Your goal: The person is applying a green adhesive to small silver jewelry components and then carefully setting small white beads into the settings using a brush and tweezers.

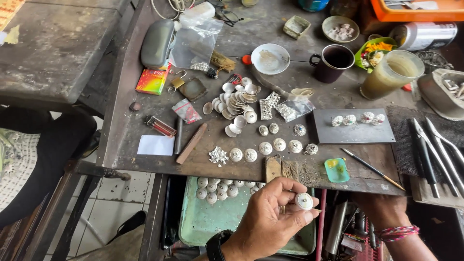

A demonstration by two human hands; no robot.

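L hand (270,220) palm-up, pinching disc (304,201)

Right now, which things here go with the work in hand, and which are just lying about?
In use: left hand, round white disc, discs in green tray, discs on bench.
Lying about: dark mug, lighter, padlock, glasses case.

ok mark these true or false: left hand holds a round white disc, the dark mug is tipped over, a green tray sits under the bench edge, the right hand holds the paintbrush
1. The left hand holds a round white disc: true.
2. The dark mug is tipped over: false, it stands upright.
3. A green tray holding more discs sits below the bench edge: true.
4. The right hand holds the paintbrush: false, the brush lies on the bench; the hand is below the bench edge.
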